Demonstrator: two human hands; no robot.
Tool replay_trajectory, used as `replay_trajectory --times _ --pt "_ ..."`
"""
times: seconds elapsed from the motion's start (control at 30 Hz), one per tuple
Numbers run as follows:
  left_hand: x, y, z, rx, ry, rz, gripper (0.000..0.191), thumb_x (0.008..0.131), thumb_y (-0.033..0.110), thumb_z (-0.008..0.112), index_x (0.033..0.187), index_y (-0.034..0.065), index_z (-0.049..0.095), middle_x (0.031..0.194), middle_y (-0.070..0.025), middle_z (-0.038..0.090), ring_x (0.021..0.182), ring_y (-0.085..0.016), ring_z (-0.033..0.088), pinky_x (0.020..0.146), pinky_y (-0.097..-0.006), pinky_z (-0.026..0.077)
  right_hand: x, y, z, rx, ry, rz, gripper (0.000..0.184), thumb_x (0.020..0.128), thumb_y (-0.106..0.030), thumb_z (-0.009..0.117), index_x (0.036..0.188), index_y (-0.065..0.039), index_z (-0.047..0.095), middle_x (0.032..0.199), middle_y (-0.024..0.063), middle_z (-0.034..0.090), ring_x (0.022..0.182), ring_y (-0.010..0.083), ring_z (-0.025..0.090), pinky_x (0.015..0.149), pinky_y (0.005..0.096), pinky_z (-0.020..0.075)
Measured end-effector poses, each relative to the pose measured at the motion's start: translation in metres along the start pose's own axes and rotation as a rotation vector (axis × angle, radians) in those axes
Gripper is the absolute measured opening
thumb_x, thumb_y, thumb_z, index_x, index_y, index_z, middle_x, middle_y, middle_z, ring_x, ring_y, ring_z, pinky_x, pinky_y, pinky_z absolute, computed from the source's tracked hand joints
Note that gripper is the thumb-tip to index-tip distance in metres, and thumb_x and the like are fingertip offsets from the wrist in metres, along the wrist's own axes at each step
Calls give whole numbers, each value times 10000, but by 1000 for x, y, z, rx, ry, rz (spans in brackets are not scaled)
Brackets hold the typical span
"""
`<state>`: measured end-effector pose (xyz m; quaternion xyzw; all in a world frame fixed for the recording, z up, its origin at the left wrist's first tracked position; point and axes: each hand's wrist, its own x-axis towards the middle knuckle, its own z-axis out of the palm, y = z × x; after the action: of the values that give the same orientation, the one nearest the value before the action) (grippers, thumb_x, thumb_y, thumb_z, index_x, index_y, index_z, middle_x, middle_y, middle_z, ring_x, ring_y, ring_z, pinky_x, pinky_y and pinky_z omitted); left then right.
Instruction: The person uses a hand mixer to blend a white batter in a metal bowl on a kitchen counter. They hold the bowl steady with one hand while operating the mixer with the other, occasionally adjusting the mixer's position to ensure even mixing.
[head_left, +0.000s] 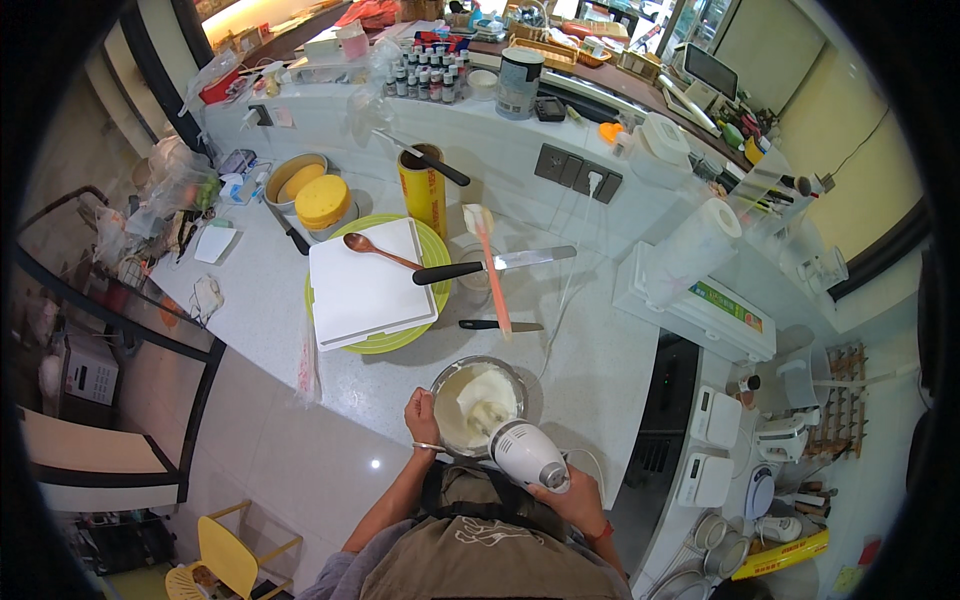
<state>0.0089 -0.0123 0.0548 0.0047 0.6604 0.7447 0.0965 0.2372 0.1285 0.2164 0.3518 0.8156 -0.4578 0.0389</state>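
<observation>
My right hand (574, 499) grips a white electric hand mixer (527, 454), its beaters down in pale cream (480, 394). The cream lies in a metal mixing bowl (512, 370) at the counter's near edge. My left hand (421, 415) is closed at the bowl's left rim and seems to hold it. Beyond the bowl are a small black-handled knife (501, 325), a pink-handled spatula (495, 281) with cream on its blade, and a black-handled palette knife (495, 265) lying across a clear container.
White boards (367, 300) and a wooden spoon (379, 250) rest on a green round plate (444, 300). Behind are yellow cake layers (322, 202) and a yellow film roll (422, 195). The mixer's cord crosses the counter to a wall socket (577, 174). A paper towel roll (694, 251) stands right.
</observation>
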Motion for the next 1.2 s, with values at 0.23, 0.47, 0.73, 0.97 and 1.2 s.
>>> replay_trajectory --times 0.23,0.47,0.73,0.97,1.2 --pt "-1 1 0 -9 -5 -2 286 953 150 466 679 73 445 632 70 407 604 -26 349 530 -213 302 0 1 1 7 -3 12 517 702 -402 805 1040 -34 675 888 163 707 836 286 700 713 372 538" --pt "-2 5 2 -19 -13 -16 280 948 148 466 680 72 448 634 71 406 607 -26 349 531 -213 302 0 -1 0 -6 -2 22 516 696 -383 810 1042 -25 675 893 165 708 836 277 703 713 364 537" --pt "0 -3 0 -9 4 -5 293 948 156 472 668 73 439 618 72 393 598 -26 340 521 -217 290 0 0 1 9 3 10 506 699 -375 812 1036 -24 674 884 167 706 827 276 702 714 362 537" --pt "0 -3 -1 -17 -9 -1 293 948 153 472 667 74 439 616 73 394 592 -29 339 516 -219 287 -1 -2 1 6 6 9 493 700 -367 816 1024 -23 677 883 167 706 828 269 702 713 357 535" --pt "1 -5 -2 -7 -3 4 292 948 151 473 669 71 440 621 71 403 596 -30 344 523 -215 296 0 3 3 4 3 17 502 699 -372 818 1033 -25 677 885 163 707 828 265 702 715 354 533"
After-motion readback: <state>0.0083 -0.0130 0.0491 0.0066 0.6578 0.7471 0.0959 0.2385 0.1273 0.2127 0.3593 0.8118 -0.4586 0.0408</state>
